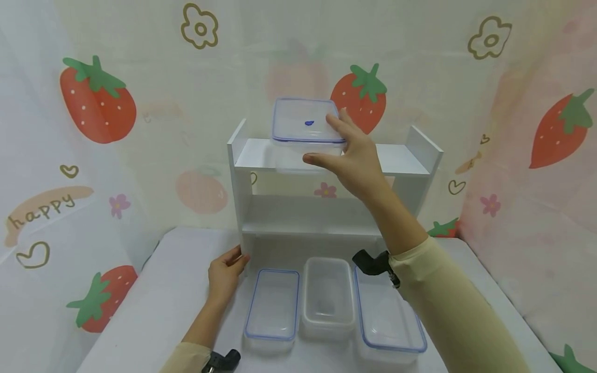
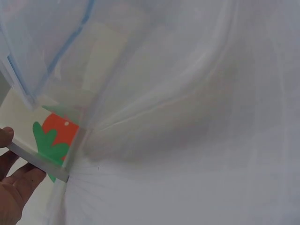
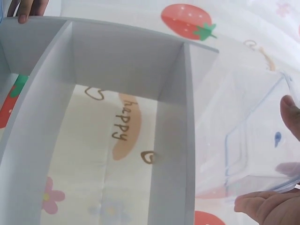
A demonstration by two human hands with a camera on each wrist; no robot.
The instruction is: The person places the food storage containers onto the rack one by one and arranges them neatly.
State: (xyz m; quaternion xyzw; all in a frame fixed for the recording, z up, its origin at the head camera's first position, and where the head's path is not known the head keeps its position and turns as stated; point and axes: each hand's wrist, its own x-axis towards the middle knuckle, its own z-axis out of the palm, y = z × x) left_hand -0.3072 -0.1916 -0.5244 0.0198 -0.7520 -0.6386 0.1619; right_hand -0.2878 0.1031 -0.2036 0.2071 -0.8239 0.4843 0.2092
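Observation:
My right hand (image 1: 358, 158) grips a clear plastic food container (image 1: 298, 127) with a blue-edged lid by its right side, thumb in front and fingers by the lid's edge. In the head view the container overlaps the top board of a white shelf rack (image 1: 310, 215), left of its middle. A small blue mark (image 1: 309, 123) shows on the lid. Low on the rack's left side, my left hand (image 1: 226, 274) holds the edge of the side panel (image 2: 40, 162), thumb on one face and fingers on the other.
Before the rack on the white table (image 1: 186, 269) stand two blue-edged lidded containers, one at left (image 1: 272, 305) and a larger one at right (image 1: 389, 316). Between them sits a clear container (image 1: 328, 292) without a blue edge. A strawberry-print curtain (image 1: 154, 155) hangs behind.

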